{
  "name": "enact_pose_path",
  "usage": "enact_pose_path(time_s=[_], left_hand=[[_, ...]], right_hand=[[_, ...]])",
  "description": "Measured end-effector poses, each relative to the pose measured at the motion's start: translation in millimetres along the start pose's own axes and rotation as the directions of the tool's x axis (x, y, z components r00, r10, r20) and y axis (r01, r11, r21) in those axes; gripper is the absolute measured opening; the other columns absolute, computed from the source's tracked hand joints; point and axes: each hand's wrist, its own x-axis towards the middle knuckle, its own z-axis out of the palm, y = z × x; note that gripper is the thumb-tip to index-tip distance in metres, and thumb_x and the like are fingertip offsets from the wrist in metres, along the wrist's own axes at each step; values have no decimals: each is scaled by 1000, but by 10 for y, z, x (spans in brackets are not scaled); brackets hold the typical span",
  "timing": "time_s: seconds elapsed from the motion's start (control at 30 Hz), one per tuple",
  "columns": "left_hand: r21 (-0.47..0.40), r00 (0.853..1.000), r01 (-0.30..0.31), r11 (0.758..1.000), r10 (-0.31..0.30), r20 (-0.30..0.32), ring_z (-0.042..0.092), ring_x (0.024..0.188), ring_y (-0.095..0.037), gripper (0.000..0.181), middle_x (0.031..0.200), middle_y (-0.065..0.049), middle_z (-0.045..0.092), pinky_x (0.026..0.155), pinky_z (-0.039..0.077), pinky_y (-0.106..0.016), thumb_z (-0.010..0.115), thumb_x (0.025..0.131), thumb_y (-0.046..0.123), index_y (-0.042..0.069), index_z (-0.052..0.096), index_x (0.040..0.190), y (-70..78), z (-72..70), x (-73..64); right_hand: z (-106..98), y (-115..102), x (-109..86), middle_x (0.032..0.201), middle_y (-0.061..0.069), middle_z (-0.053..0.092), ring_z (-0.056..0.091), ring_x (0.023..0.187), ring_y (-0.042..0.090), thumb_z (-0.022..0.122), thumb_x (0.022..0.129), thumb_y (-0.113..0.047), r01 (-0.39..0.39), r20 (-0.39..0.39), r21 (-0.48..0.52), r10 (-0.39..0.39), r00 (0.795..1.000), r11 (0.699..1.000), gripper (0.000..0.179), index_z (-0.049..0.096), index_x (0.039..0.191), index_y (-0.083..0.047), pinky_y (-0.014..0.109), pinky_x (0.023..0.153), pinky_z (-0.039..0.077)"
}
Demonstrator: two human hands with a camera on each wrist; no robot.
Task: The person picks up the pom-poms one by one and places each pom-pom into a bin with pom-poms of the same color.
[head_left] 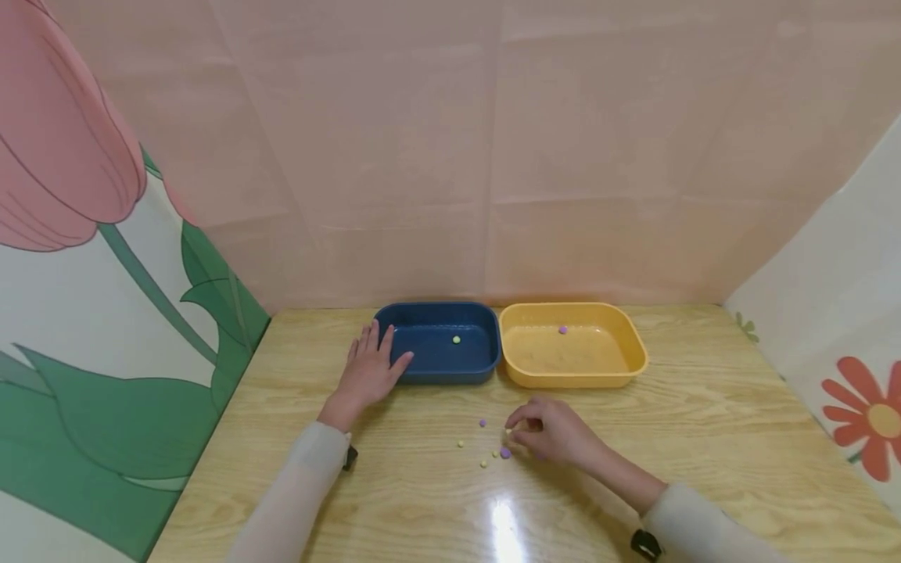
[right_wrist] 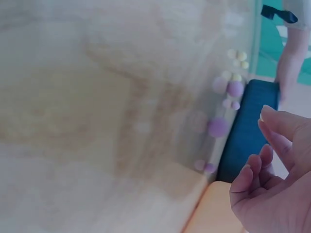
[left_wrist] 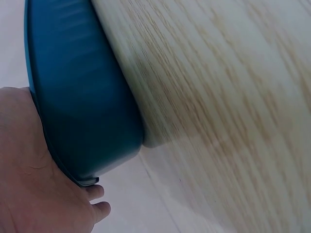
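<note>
Bench (head_left: 704, 407) carries blue tray (head_left: 436, 344) and yellow tray (head_left: 570, 352) side by side, one bead in each. Left hand (head_left: 366, 371) flat, fingers straight, against blue tray's near-left corner. Right hand (head_left: 552, 430) curled over loose beads (head_left: 493, 450); whether its grip pinches one, cannot tell. Judged: sorting pickup; next needs a fine pinch.

Soft, even light filled the head view, and a bright patch of glare lay on the table (head_left: 504, 522) near its front edge, probably from a lamp overhead. Shadows under the blue tray (head_left: 436, 344) were faint. Straight edges bowed toward the corners of the frame. The left wrist view smeared the wood grain beside the tray. The right wrist view was hazy, the beads (right_wrist: 218, 127) beside the tray out of focus.
</note>
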Motion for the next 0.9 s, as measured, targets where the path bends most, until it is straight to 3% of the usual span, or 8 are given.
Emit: enact_pose_path(time_s=[0.43,0.67,0.9], left_hand=[[27,1000,9,1000,-9,16,-4,156,-38,84,168,-23,0,124,6,-56,28,105,64,5,16,162,-25,20,25],[40,1000,9,999,-9,8,-2,155,-40,83,168,-25,2,123,8,-58,29,105,64,5,18,162,-2,8,25],[67,1000,19,998,-19,8,-4,155,-40,83,168,-24,4,122,4,-61,28,104,65,6,19,162,22,-2,4]], right_hand=[[-163,-188,213,74,-7,48,45,68,9,80,87,-15,59,-38,-21,-59,998,998,9,80,96,-14,23,59,40],[-230,-229,356,75,-4,49,45,67,11,81,87,-15,46,-82,0,-46,996,999,8,80,95,-14,23,57,40],[-273,-258,472,76,-4,49,45,69,13,81,88,-16,28,-80,0,-28,996,1000,8,80,95,-15,24,59,37]])
